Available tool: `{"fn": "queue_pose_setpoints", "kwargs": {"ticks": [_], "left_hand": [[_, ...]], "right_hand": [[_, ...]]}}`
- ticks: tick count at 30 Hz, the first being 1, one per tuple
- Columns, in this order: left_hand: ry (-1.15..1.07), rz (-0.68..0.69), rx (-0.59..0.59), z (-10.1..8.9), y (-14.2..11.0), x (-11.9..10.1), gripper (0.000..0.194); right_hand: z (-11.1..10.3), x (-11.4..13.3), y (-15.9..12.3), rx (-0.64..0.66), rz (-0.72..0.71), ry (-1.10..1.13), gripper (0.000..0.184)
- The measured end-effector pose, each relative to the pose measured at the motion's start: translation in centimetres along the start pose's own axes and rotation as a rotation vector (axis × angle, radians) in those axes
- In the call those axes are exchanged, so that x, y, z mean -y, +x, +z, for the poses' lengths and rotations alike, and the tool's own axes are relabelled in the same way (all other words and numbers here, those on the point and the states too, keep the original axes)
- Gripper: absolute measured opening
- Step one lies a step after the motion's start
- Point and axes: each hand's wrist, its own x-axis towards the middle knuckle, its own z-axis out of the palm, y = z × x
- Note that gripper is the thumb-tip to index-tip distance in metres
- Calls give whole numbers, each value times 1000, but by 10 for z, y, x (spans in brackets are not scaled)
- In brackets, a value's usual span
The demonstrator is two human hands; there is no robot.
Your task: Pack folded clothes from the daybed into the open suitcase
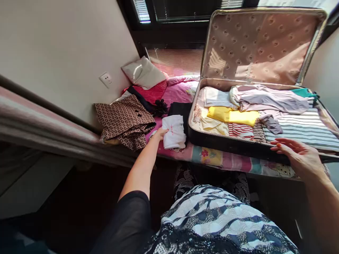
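Note:
My left hand (160,133) pinches the left edge of a folded white garment with small pink lettering (174,131), thumb on top and fingers mostly hidden. Beneath and behind that garment lies folded black cloth (180,109), beside the suitcase. My right hand (299,151) hovers at the front rim of the open suitcase (233,141), fingers stretched out and holding nothing. Inside the case are a folded yellow garment (233,116), a pale pink garment (270,98), striped cloth (304,125) and a red-and-white striped piece (240,130).
A brown patterned garment (124,118) lies left of my left hand, near a black ruffled item (160,107). Behind them a pale cushion (144,72) leans by the wall. The suitcase lid (259,46) stands upright at the window. A curtain (53,123) hangs at left.

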Motion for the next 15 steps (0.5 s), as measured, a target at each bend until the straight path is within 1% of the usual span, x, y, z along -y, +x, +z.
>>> {"fn": "queue_pose_setpoints", "kwargs": {"ticks": [2,3,5,7,9,11,12,14,15], "left_hand": [[42,-44,-61,4,1,11,35],[52,-48,-83,4,2,12,38],[60,-28,-108,3,3,6,47],[40,9,-85,2,4,-6,57],[-11,51,-12,2,6,-19,63],[-66,91,66,3,11,-30,62],[-80,105,85,5,14,-32,60],[-51,106,72,9,21,-30,56],[10,89,39,10,24,-26,54]], "right_hand": [[-1,3,6,17,-24,1,24],[-1,5,10,28,-36,0,28],[-2,7,19,52,-51,-1,35],[-1,8,28,73,-67,-2,38],[1,9,37,96,-96,2,41],[3,9,47,120,-136,9,44],[3,8,54,128,-158,17,46],[2,5,70,141,-193,36,47],[0,4,81,143,-203,43,47]]}}
